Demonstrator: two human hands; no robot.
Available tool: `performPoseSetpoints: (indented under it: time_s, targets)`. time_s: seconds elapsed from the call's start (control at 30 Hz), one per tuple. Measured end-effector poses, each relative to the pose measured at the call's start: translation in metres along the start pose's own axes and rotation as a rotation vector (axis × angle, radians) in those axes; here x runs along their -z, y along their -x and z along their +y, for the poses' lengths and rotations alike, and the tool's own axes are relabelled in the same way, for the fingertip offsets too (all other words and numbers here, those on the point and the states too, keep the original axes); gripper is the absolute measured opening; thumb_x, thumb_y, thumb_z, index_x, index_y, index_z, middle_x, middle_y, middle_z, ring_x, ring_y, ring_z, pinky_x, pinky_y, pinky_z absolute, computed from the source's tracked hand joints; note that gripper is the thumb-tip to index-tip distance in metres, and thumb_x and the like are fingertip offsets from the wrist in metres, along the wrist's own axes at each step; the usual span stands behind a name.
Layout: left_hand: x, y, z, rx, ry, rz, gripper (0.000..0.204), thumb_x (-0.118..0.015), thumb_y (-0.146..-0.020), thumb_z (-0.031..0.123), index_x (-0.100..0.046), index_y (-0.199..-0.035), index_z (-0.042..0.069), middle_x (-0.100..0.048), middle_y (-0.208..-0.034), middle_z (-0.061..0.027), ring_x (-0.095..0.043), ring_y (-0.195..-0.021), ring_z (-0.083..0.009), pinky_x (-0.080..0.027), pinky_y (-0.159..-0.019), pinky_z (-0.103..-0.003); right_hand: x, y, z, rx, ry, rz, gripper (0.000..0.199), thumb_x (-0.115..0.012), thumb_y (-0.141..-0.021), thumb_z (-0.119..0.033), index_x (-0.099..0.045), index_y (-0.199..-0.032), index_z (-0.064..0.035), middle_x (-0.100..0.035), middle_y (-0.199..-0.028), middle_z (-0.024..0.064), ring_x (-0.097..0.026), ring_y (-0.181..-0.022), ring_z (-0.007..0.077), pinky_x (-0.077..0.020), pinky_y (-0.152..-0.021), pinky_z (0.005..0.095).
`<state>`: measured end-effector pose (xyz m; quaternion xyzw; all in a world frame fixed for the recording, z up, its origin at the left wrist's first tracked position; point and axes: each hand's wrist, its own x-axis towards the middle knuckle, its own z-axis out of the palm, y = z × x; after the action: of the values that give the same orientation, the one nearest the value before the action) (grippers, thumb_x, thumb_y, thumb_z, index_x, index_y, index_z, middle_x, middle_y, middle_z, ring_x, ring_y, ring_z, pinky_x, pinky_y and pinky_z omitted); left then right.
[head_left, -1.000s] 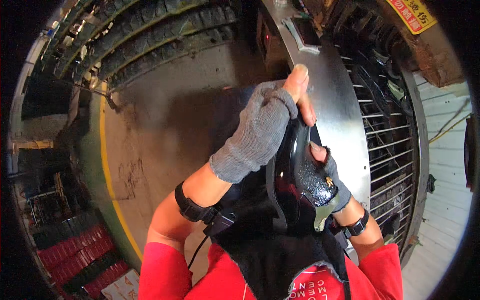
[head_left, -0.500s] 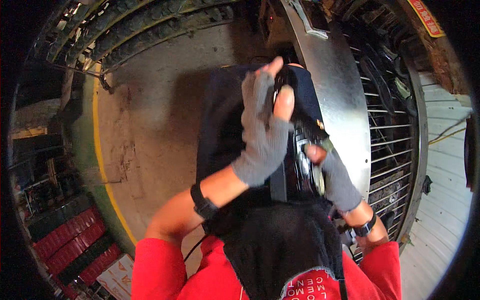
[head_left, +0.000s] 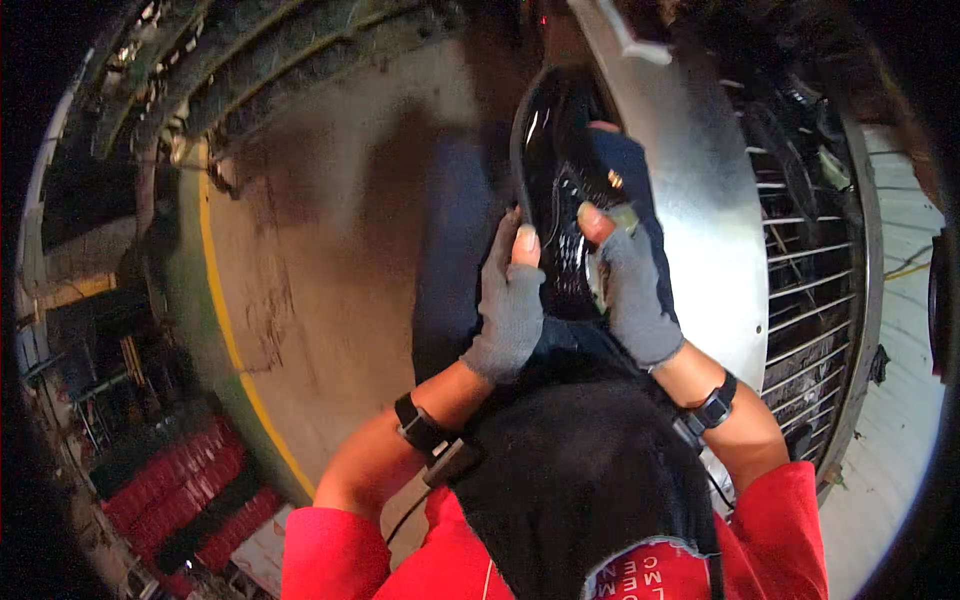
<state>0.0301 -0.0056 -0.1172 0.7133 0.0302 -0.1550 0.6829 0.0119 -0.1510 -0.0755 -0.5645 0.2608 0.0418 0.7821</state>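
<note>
A glossy black shoe lies over my lap, its toe pointing away from me and its upper facing up. My left hand, in a grey fingerless glove, grips its left edge, the thumb lying along the side. On the opposite side my right hand, gloved the same way, holds the shoe with its thumb on the upper. Something pale green shows beside the right thumb; I cannot make out what it is. Most fingers of both hands are hidden. A black apron covers my front below the shoe.
A shiny metal tabletop runs along my right. Beyond it stands a metal-barred rack with dark shoes on it. Shelving stands at the far left. Red and dark stacked items sit at the lower left.
My left hand has come back from over the shoe's toe end to its left side. The shoe has turned, its toe and upper now showing. My right hand stays on its right side.
</note>
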Motion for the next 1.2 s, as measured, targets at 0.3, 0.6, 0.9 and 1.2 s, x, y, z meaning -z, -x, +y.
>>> performPoseSetpoints:
  time_s: [0.3,0.6,0.9,1.2]
  targets:
    - [0.009,-0.009,0.027,-0.087,0.108,-0.774,0.071,-0.035,-0.113,0.054,-0.045,-0.155,-0.002,-0.059,-0.145,-0.0131,-0.053,-0.136,-0.0239,-0.043,-0.115,-0.038,0.125,0.022,0.024,-0.168,-0.649,-0.198,0.066,-0.068,-0.1,-0.036,-0.046,-0.146,0.0076,-0.071,-0.123,0.0205,-0.073,-0.108,0.0278,-0.063,-0.093,0.0416]
    - [0.002,-0.033,-0.007,0.071,0.046,-0.661,0.053,-0.049,-0.112,0.045,-0.061,-0.131,-0.003,-0.069,-0.104,-0.0094,-0.066,-0.093,-0.017,-0.055,-0.084,-0.031,0.406,0.216,0.011,0.065,0.245,0.703,0.042,-0.082,-0.088,-0.02,-0.062,-0.121,-0.0027,-0.068,-0.096,0.0015,-0.065,-0.079,0.0144,-0.0542,-0.071,0.032]
    - [-0.002,-0.042,-0.014,0.127,-0.005,-0.591,0.038,-0.055,-0.11,0.037,-0.064,-0.12,0.001,-0.067,-0.097,-0.0083,-0.067,-0.086,-0.0165,-0.056,-0.075,-0.031,0.352,0.073,-0.02,0.28,0.981,0.602,0.068,-0.073,-0.093,-0.055,-0.064,-0.142,-0.0083,-0.049,-0.157,0.0231,-0.049,-0.143,0.0411,-0.0412,-0.117,0.047]
    - [0.002,-0.037,-0.024,0.119,0.114,-0.665,0.041,-0.057,-0.109,0.036,-0.064,-0.127,-0.001,-0.07,-0.104,-0.0116,-0.069,-0.093,-0.0184,-0.058,-0.086,-0.034,0.348,-0.065,-0.036,0.393,1.399,0.759,0.046,-0.062,-0.1,-0.046,-0.08,-0.099,-0.0039,-0.075,-0.092,0.0263,-0.075,-0.094,0.0385,-0.0579,-0.083,0.0513]
